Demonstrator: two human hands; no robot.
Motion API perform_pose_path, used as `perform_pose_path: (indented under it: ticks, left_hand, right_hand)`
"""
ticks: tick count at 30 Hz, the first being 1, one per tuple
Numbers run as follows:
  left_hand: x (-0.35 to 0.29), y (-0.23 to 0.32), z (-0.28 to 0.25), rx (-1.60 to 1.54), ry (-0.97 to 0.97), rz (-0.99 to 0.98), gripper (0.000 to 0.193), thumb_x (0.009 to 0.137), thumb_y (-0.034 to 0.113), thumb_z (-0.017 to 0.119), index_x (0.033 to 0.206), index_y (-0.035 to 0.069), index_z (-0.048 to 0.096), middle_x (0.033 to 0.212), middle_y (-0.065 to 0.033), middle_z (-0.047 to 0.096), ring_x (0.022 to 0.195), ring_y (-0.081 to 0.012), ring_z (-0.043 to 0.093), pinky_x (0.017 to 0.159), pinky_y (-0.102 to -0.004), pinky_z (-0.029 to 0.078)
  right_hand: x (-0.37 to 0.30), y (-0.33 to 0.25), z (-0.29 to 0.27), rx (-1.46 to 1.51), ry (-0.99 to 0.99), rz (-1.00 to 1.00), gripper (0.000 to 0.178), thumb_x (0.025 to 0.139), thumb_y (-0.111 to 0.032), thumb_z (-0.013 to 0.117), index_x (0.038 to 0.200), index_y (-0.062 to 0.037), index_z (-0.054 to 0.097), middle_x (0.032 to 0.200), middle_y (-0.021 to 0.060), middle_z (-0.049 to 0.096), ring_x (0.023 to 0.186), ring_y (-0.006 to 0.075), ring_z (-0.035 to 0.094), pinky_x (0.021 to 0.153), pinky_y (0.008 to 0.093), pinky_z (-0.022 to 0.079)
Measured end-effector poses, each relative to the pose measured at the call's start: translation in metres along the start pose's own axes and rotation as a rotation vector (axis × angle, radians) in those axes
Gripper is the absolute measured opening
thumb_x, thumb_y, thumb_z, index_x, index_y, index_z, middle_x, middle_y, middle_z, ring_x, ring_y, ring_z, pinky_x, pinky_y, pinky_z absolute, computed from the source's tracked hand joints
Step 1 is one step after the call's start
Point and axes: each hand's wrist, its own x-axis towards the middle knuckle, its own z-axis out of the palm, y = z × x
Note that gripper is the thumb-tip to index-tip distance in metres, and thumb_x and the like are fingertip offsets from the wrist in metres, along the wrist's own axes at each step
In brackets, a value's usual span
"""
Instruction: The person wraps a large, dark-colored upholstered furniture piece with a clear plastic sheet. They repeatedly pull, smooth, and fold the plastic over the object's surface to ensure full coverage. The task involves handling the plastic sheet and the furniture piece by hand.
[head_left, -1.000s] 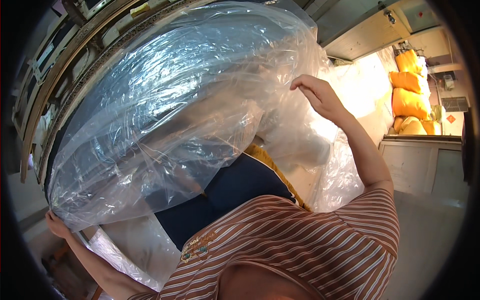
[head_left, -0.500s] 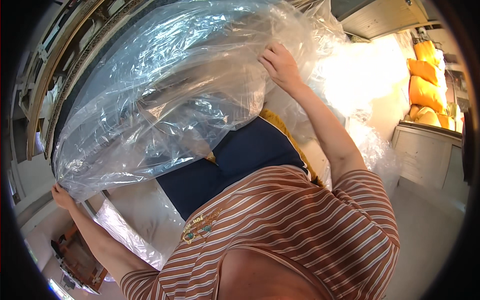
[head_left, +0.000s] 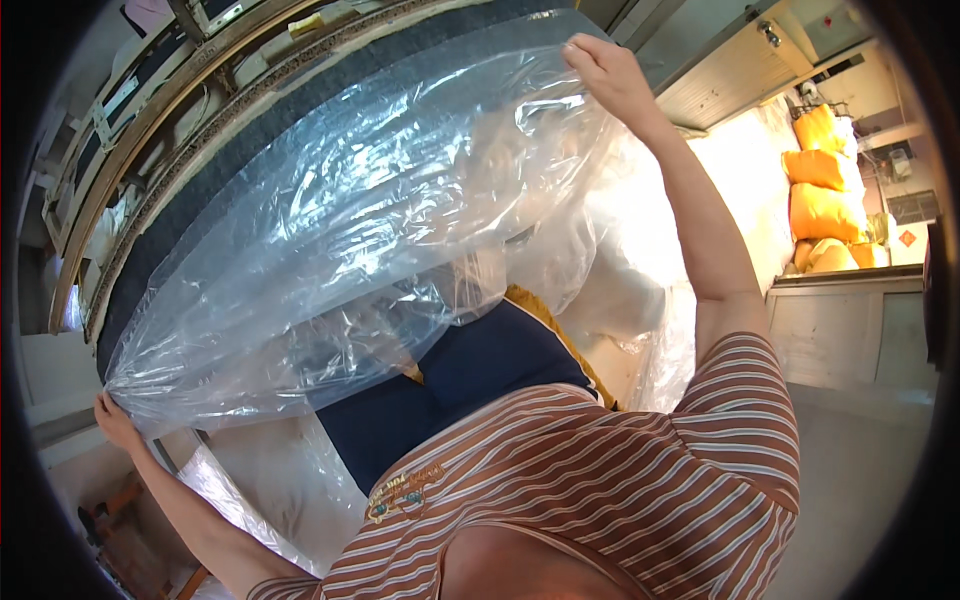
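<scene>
Diagonally, a clear, crinkled plastic sheet (head_left: pixel 380 200) spanned the frame's upper left

At the lower left, the bare left hand (head_left: pixel 118 420) pinched the sheet's gathered corner. Toward the upper right, the bare right hand (head_left: pixel 612 80) was closed on its edge. Navy-blue cloth trousers (head_left: pixel 490 350) showed below, near centre.

A striped brown T-shirt (head_left: pixel 600 465) tops navy bottoms (head_left: pixel 490 360).
</scene>
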Motion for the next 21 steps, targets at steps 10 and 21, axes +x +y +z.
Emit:
perform_pose_path:
  ticks: [10,21]
  left_hand:
    - [-0.007,-0.018,-0.004,-0.182,-0.078,-0.044,0.038,0.095,0.033,0.047,0.112,0.001,0.059,0.106,-0.0170,0.063,0.096,-0.0299,0.060,0.085,-0.0349,0.043]
    - [-0.046,-0.036,-0.115,-0.364,0.063,-0.462,0.044,0.093,0.038,0.053,0.122,0.006,0.059,0.121,-0.0081,0.060,0.108,-0.0192,0.056,0.094,-0.0290,0.041]
  right_hand:
    - [0.077,0.019,0.066,0.214,-0.072,0.004,0.034,0.082,-0.040,0.064,0.081,-0.0059,0.066,0.063,0.0014,0.057,0.061,0.0114,0.050,0.059,0.0291,0.040]
    - [0.092,0.013,0.096,-0.077,-0.127,0.030,0.029,0.074,-0.040,0.064,0.078,-0.0111,0.065,0.073,0.0065,0.064,0.074,0.0246,0.062,0.065,0.0376,0.047]
